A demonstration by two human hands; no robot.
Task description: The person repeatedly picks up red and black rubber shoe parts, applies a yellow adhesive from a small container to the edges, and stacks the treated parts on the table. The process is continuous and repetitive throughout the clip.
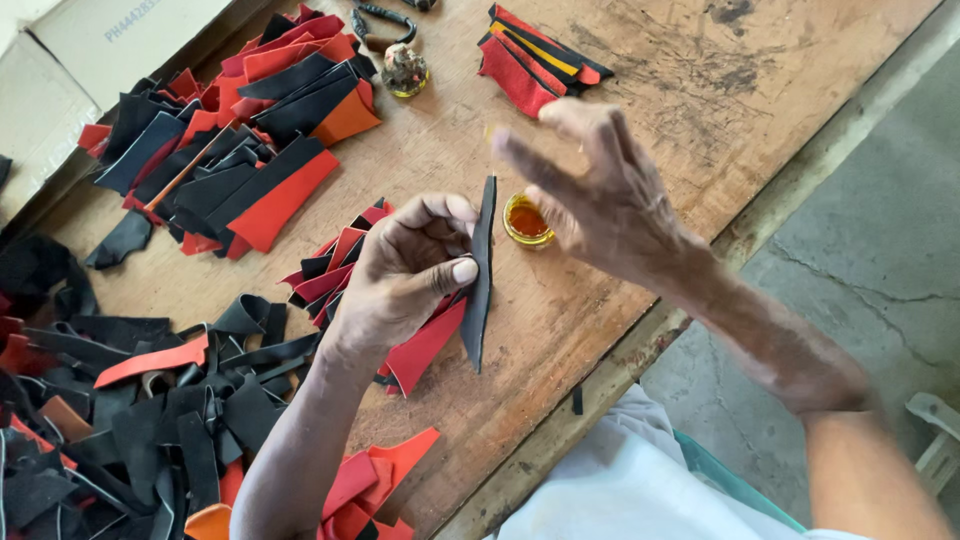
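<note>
Worn wooden tabletop [640, 60] carries cut pieces. Left hand [405, 275] pinches a dark pointed strip [480, 275] upright; right hand [610, 195] hovers spread, holding nothing, above a small glue tin [527, 220]. Gluing seems underway; coating the strip's edge evenly looks the need.

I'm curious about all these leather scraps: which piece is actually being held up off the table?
The long, narrow dark strip, pinched upright on edge by the left hand. Every other red, orange and black piece lies flat in piles on the wooden table.
</note>
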